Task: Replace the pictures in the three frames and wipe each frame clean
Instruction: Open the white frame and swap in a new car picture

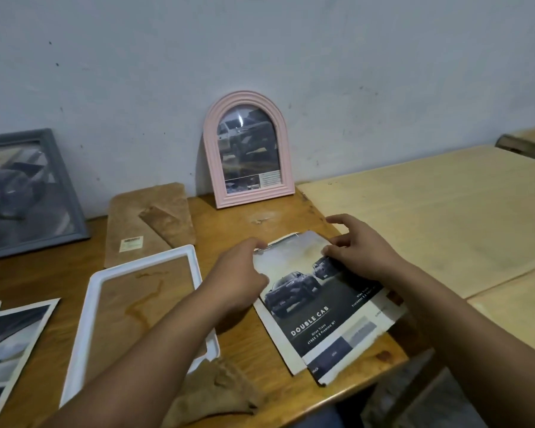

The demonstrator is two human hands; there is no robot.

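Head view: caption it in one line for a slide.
Both hands, left and right, handle a car picture beside the white frame.

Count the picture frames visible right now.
3: grey frame leaning at far left, pink arched frame against the wall, white frame lying flat on the table. None seems hidden.

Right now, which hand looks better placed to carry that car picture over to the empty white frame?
Probably the left hand. It touches the car picture's left edge, on the side nearest the white frame lying flat on the table. The right hand holds the picture's far corner, away from the frame.
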